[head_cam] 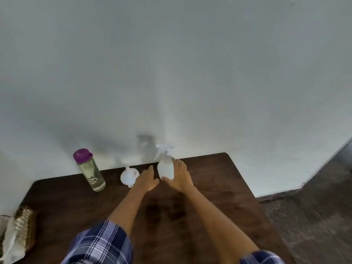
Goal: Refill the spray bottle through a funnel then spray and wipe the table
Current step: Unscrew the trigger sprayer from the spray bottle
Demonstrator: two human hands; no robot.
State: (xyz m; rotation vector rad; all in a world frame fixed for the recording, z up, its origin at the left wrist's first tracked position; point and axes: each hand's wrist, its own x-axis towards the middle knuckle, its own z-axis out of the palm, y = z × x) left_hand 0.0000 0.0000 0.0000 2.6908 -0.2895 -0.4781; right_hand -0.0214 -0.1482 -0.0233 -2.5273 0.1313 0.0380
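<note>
Dark wooden table [209, 187] is set against a pale wall. A white spray bottle [165, 169] is stood upright near the far edge and is gripped by the right hand [179, 175], thumb at its base. The left hand [146, 180] is held open just beside the bottle, between it and a white funnel [128, 176] placed mouth down. Left of the funnel, 1 clear water bottle [90, 171] with a purple cap is seen. A woven basket [23, 225] is noted at the near left corner.

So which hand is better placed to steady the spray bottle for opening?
The right hand: it already wraps the spray bottle. The left hand is open beside it, next to the funnel.
</note>
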